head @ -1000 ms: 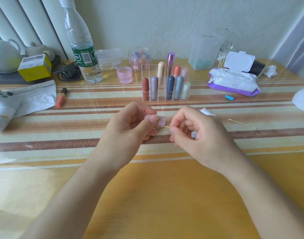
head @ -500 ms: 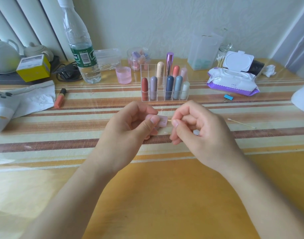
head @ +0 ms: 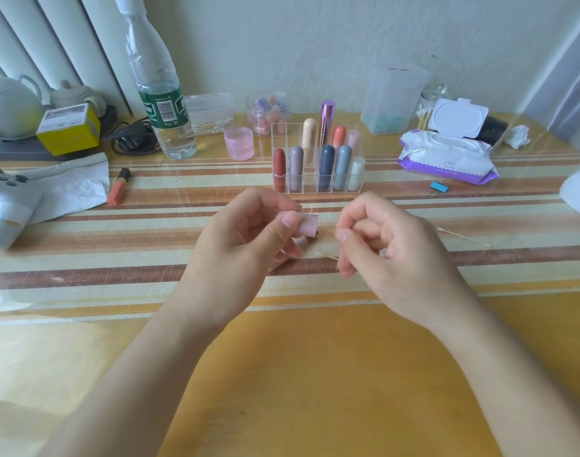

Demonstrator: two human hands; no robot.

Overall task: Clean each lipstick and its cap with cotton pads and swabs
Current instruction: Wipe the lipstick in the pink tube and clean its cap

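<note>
1. Pink lipstick cap [head: 307,225]: pinched in left hand [head: 245,249], thumb on top, fingers curled under it, at 9 o'clock of right hand [head: 394,258].
2. Right hand's fingers are curled, pinching a cotton swab [head: 324,255]. The tip points to 9 o'clock and sits near the cap at its 6 o'clock.
3. Clear organiser [head: 279,136] of lipsticks: 12 o'clock from the hands.
4. Spare swab [head: 463,239] lies on the striped table [head: 84,265], 3 o'clock of right hand.
</note>
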